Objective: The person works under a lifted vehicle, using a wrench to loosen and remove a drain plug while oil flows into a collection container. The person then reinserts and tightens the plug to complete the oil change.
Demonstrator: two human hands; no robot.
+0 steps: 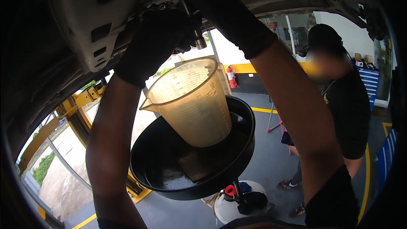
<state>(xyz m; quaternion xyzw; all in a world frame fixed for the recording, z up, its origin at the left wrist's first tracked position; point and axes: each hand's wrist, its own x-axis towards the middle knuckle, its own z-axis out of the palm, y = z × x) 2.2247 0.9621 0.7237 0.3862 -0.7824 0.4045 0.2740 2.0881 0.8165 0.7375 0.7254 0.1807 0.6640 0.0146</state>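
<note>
Both my hands wear black gloves and reach up against a vehicle's dark underside (80,0). My left hand (159,38) is closed, with a shiny metal tool with a cylindrical end (199,39) sticking out below its fingers. Higher and to the right, my right hand (220,12) is bent closed beside a thin metal bar; what its fingers hold is hidden in shadow. Beneath them, a translucent yellowish measuring jug (193,110) with a pouring spout stands slightly tilted in a round black drain pan (163,169). Dark wet residue shows in the pan.
Under the pan is a white round drum (224,208) with red and blue items on top. At the right stands another person (349,97) holding a phone (288,139). A yellow lift post (78,114) rises at left; a fire extinguisher (231,76) and blue drawers (369,85) are farther back.
</note>
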